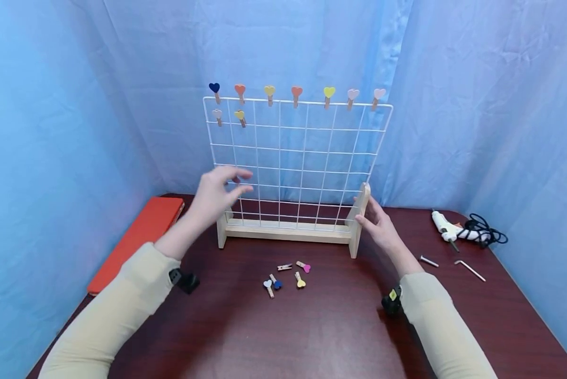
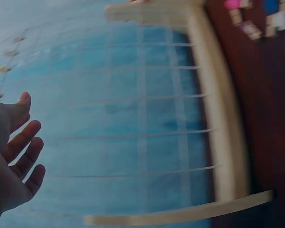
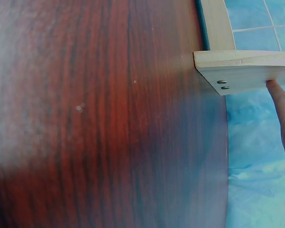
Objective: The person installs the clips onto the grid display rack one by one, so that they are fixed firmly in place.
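Wire grid [image 1: 280,127], white, upright on a dark red-brown table [image 1: 264,337], set in a pale wooden stand [image 1: 288,235] with an end piece at each side. Left hand [image 1: 217,188] in front of the grid's lower left part, below the clipped rows; thumb and fingers apart, slightly bent, a gap between the tips, holding nothing; contact with the wires: cannot tell. Right hand [image 1: 380,223] at the stand's right end piece, just beside the grid's lower right corner; thumb to the near side, fingers round behind, pinching the wood. On that piece's outer face, two screw heads [image 3: 222,82] near the foot. Along the grid's top wire, seven heart-topped clips [image 1: 270,92], left to right: dark blue, orange, yellow, orange, yellow, two pale pink. On the next wire down, above the left hand, one pale pink clip [image 1: 218,117] and one yellow clip [image 1: 240,116]. On the table before the stand, between the forearms, five loose clips [image 1: 300,283]: blue and white together, yellow and bright pink near, one sideways, heart colour unclear. Far left, flat orange-red item [image 1: 137,245]. Far right, white glue gun [image 1: 446,227] with black cord [image 1: 489,230], metal bolt [image 1: 428,261], L-shaped rod [image 1: 471,270]. Behind, light blue cloth [image 1: 302,47].
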A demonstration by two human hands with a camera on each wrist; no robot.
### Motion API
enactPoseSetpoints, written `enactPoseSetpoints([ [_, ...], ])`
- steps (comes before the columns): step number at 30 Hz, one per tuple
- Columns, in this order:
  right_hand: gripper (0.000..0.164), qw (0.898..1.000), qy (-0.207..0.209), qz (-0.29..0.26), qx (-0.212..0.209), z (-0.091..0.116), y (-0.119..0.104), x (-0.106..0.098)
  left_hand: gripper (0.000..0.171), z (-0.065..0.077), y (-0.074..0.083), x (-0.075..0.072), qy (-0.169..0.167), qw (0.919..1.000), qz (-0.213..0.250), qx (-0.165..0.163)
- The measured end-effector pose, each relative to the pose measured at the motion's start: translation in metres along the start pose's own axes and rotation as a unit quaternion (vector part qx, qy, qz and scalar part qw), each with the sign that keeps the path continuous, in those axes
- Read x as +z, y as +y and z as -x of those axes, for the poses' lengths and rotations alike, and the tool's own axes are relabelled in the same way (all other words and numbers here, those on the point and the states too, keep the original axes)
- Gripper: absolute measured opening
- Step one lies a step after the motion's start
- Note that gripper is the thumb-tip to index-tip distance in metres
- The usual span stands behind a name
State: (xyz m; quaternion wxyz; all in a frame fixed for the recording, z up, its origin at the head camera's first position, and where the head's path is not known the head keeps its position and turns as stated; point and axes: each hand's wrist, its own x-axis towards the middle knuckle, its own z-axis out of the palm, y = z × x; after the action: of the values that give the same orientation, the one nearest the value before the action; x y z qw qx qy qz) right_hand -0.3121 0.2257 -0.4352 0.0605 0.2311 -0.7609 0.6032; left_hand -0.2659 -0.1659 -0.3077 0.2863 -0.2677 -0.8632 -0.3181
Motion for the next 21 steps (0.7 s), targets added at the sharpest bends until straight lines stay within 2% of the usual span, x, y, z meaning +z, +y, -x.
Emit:
enactPoseSetpoints([
  [5,0.064,1.0,-0.003,-0.002,-0.005,0.0,-0.001,0.0,0.031,0.05,-0.01,0.041,-0.112,0.9935,0.002,-0.018],
  [10,0.064,1.0,-0.001,0.003,0.002,0.0,-0.001,0.0,0.028,0.094,-0.014,0.075,-0.213,0.977,-0.011,-0.011],
  [15,0.063,1.0,0.004,0.009,0.006,0.0,-0.001,0.001,0.02,0.117,-0.015,0.095,-0.264,0.964,-0.021,-0.026],
  [21,0.063,1.0,0.0,-0.002,0.003,0.0,-0.001,0.0,0.019,0.13,-0.015,0.106,-0.296,0.9541,-0.018,-0.045],
])
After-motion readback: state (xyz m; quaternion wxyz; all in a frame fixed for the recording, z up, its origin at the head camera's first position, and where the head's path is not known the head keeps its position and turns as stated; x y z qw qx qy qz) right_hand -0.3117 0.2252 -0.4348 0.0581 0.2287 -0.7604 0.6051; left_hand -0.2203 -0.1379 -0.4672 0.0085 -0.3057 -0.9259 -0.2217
